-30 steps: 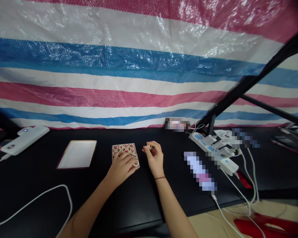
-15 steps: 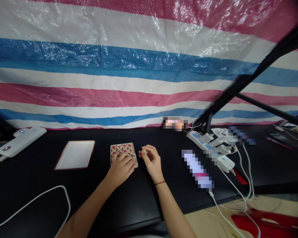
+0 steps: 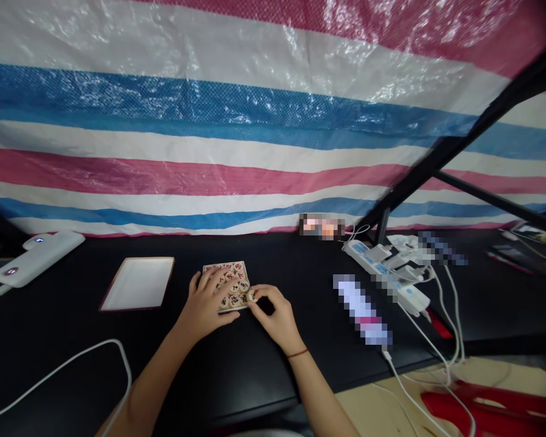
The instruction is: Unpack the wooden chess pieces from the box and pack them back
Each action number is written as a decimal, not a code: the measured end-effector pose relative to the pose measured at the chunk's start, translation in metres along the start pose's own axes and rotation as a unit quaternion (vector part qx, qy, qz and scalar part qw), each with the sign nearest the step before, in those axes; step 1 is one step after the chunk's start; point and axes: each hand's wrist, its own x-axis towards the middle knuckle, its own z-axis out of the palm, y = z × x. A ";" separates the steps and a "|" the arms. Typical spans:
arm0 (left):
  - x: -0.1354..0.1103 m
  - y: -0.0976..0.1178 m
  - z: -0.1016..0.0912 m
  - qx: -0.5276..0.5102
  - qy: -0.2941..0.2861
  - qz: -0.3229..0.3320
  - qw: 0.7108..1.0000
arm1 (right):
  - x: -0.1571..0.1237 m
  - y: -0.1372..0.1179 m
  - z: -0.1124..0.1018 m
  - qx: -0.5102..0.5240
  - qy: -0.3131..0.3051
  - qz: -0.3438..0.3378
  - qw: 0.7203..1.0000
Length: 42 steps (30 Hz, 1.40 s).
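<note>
A small square box (image 3: 231,267) full of round wooden chess pieces (image 3: 239,286) with red and black characters lies on the black table (image 3: 73,328). My left hand (image 3: 206,304) rests on the box's left side, fingers spread flat over the pieces. My right hand (image 3: 274,313) is at the box's right front corner, its fingertips pinched on a round piece there at the box's edge.
The box's flat lid (image 3: 139,283) lies to the left. A white power bank (image 3: 35,257) and white cable (image 3: 86,355) sit further left. Power strips with plugs and cables (image 3: 394,273) crowd the right. A striped tarp (image 3: 236,121) hangs behind; a black frame bar (image 3: 459,139) slants right.
My right hand came down and left from beside the box to its right front corner, bringing the piece it held. My left hand slid to the box's left side and spread out.
</note>
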 end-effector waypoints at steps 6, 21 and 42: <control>-0.004 -0.009 0.007 -0.037 -0.011 -0.013 0.999 | 0.000 0.000 0.003 -0.074 -0.037 -0.032 0.996; -0.008 -0.030 -0.018 0.011 0.099 -0.126 0.987 | 0.002 0.004 0.010 -0.058 -0.047 -0.041 0.996; 0.021 0.019 -0.055 -0.640 0.194 -0.473 0.573 | 0.051 -0.028 0.025 0.177 0.006 0.182 0.967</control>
